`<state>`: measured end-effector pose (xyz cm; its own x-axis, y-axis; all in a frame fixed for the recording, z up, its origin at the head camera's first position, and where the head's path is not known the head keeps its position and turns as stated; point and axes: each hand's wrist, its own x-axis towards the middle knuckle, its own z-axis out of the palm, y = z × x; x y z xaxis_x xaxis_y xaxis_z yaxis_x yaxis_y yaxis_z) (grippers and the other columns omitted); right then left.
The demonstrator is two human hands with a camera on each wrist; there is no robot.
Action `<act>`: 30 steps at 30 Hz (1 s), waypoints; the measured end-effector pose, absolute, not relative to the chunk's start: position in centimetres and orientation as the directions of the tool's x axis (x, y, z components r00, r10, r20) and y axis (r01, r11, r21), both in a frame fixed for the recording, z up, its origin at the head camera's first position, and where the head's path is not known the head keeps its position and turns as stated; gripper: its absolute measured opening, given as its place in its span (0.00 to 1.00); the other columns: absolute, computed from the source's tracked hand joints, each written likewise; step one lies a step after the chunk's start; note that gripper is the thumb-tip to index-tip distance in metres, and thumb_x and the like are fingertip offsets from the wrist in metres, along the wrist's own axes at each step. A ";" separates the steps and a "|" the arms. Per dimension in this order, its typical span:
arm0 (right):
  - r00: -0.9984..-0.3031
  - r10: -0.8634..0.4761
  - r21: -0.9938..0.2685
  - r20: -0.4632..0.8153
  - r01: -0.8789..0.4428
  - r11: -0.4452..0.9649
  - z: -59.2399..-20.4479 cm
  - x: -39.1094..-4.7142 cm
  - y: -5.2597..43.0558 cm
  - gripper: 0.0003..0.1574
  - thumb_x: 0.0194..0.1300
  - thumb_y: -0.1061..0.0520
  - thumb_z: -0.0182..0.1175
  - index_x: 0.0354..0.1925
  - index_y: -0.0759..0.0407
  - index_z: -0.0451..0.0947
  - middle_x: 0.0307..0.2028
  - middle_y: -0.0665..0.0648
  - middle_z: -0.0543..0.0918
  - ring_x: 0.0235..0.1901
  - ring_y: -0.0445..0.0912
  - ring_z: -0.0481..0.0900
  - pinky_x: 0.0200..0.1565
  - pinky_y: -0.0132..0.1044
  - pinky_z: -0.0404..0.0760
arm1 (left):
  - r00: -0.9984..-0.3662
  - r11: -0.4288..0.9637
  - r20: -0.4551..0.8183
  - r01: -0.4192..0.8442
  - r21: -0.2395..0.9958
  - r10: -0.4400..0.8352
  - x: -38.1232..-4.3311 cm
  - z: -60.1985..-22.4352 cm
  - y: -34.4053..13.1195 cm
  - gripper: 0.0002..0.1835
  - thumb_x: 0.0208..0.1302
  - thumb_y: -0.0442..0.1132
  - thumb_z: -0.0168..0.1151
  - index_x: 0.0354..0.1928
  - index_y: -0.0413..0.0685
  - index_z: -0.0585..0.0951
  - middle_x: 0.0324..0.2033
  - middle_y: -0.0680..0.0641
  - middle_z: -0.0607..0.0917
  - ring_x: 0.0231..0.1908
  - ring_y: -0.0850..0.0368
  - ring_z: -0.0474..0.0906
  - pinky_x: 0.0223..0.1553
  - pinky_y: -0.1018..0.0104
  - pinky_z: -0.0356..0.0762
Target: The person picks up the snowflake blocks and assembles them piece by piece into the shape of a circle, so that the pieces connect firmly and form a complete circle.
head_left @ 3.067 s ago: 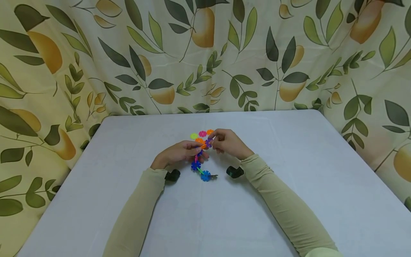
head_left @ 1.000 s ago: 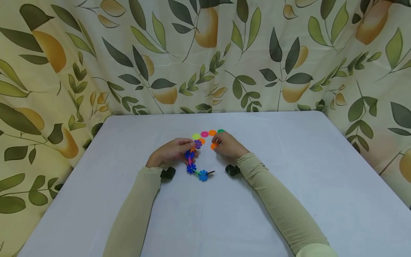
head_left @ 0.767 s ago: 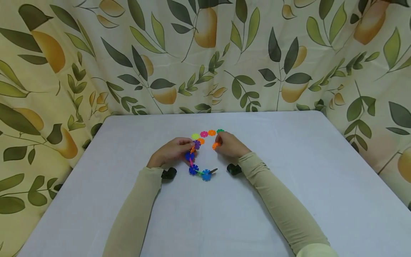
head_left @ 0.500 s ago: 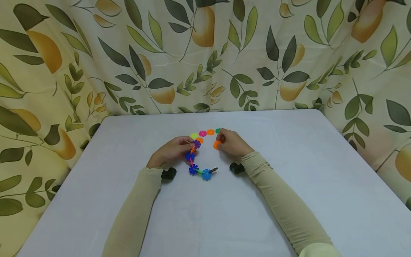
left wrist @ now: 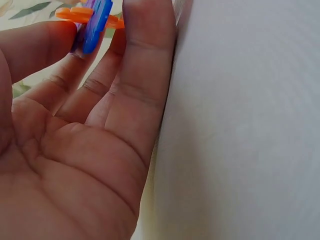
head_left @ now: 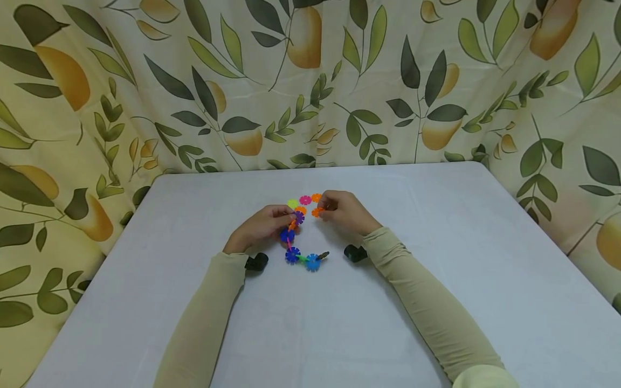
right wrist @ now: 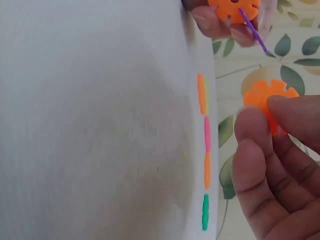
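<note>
My left hand (head_left: 262, 226) pinches a chain of slotted plastic flower discs near its purple disc (head_left: 299, 217). From there the chain hangs and curves through a dark blue disc (head_left: 292, 255) to a light blue disc (head_left: 312, 262) with a brownish disc (head_left: 323, 255) at its end. In the left wrist view, a blue disc (left wrist: 97, 25) and an orange disc (left wrist: 75, 14) sit by the fingertips. My right hand (head_left: 348, 213) pinches a single orange disc (right wrist: 257, 95) between thumb and fingers, a short gap to the right of the purple one.
Behind the hands lie loose discs: yellow-green (head_left: 292, 203), pink (head_left: 305, 200), orange (head_left: 316, 198) and another orange (head_left: 301, 210). A green disc (right wrist: 205, 212) shows in the right wrist view. Black wrist cameras (head_left: 356, 253) sit under both wrists. A patterned curtain (head_left: 310, 81) hangs behind the white table (head_left: 436, 242).
Earlier both hands met at the purple disc; the right hand then let go of it and took the loose orange disc. Now it has brought that disc left, closer to the chain.
</note>
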<state>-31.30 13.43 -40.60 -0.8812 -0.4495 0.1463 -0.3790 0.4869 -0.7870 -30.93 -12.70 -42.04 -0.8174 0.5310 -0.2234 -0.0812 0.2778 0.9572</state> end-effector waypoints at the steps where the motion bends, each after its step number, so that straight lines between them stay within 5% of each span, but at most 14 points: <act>1: -0.880 -0.453 -0.792 0.144 -0.377 0.480 -40.5 -31.2 13.3 0.05 0.69 0.70 0.68 0.41 0.64 0.82 0.38 0.59 0.87 0.37 0.53 0.84 0.45 0.43 0.84 | -0.818 0.276 -0.222 -0.081 0.958 0.531 -30.9 -42.1 -12.6 0.14 0.86 0.38 0.52 0.60 0.35 0.79 0.50 0.37 0.89 0.44 0.48 0.86 0.46 0.62 0.86; 11: -0.866 -0.477 -0.800 0.152 -0.391 0.454 -40.7 -30.7 12.6 0.05 0.69 0.71 0.69 0.41 0.65 0.83 0.39 0.59 0.87 0.40 0.52 0.84 0.49 0.42 0.84 | -0.836 0.328 -0.176 0.005 0.945 0.519 -31.0 -42.3 -12.2 0.14 0.85 0.43 0.55 0.53 0.39 0.83 0.44 0.42 0.90 0.36 0.49 0.81 0.39 0.65 0.79; 30: -0.826 -0.501 -0.717 0.258 -0.511 0.474 -41.4 -30.6 11.8 0.07 0.65 0.74 0.69 0.34 0.66 0.86 0.32 0.56 0.88 0.37 0.52 0.83 0.47 0.45 0.85 | -0.848 0.329 -0.193 -0.024 0.944 0.493 -30.7 -42.6 -11.8 0.13 0.85 0.42 0.55 0.48 0.40 0.84 0.41 0.43 0.91 0.36 0.50 0.81 0.45 0.63 0.78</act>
